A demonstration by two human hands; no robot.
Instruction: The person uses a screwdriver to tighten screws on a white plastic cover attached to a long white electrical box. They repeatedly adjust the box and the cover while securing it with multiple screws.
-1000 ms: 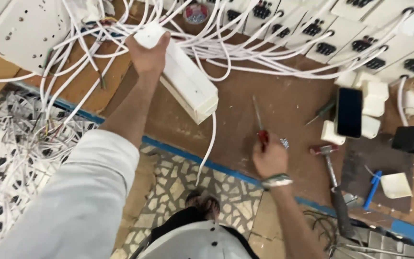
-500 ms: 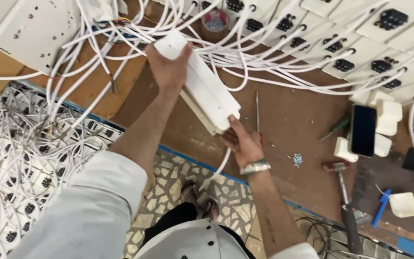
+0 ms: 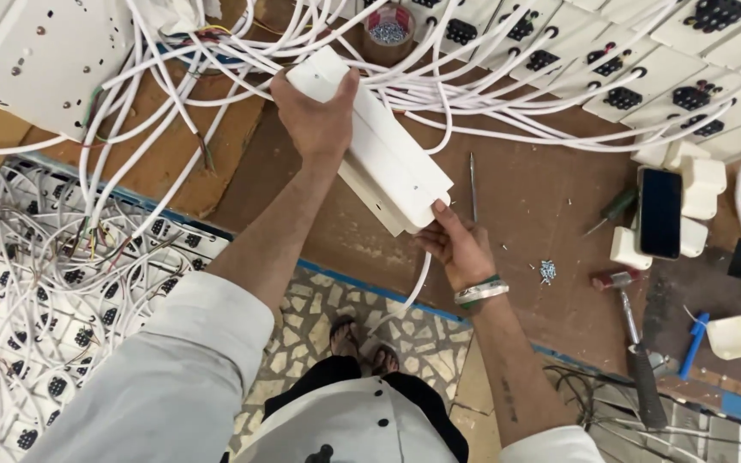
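I grip the white extension-board casing (image 3: 379,150) at both ends, left hand (image 3: 317,120) far, right hand (image 3: 456,244) near (steadying it), fingers wrapped.

the person wears a pale grey-white shirt with long sleeves; the sleeve (image 3: 165,377) on the left arm is pushed up near the elbow in loose folds, leaving the forearm bare. the right arm is bare to near the elbow too, with a white cuff edge at the bottom. dark buttons sit on the shirt front. the right wrist carries a silver bangle and a green band (image 3: 482,290). dark trousers show below, and open sandals (image 3: 362,343) on the feet.
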